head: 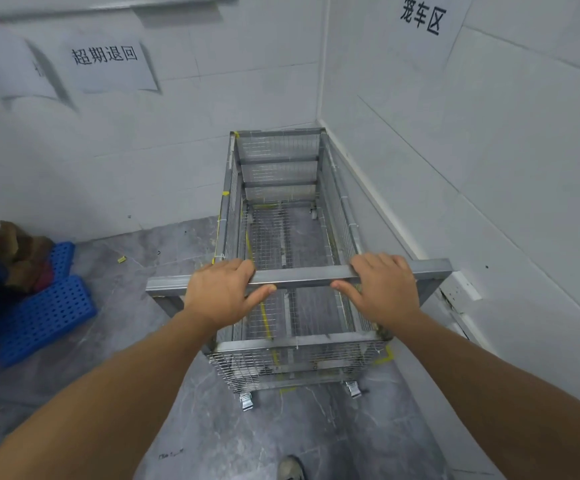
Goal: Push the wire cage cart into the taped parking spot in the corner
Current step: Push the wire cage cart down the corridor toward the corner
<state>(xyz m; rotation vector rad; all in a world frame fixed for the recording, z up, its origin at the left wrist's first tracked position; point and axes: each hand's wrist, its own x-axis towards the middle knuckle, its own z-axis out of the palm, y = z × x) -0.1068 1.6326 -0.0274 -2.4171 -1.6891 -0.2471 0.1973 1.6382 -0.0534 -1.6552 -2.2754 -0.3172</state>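
Observation:
The wire cage cart [278, 188] is a grey metal frame with mesh walls, standing lengthwise in the corner with its far end against the back wall and its right side along the right wall. My left hand [224, 292] and my right hand [383, 285] both grip its flat metal handle bar [300, 277] near me. Yellow floor tape [387, 355] shows through the mesh and at the cart's near right corner, marking the parking spot. Two caster wheels [247, 400] stick out under the near end.
White tiled walls meet in the corner behind the cart, with paper signs [106, 62] on them. Blue perforated plastic pallets [44, 313] and brown cardboard [18, 251] lie on the grey floor at the left. A wall socket [461, 287] sits low at right. My shoe [290, 467] shows below.

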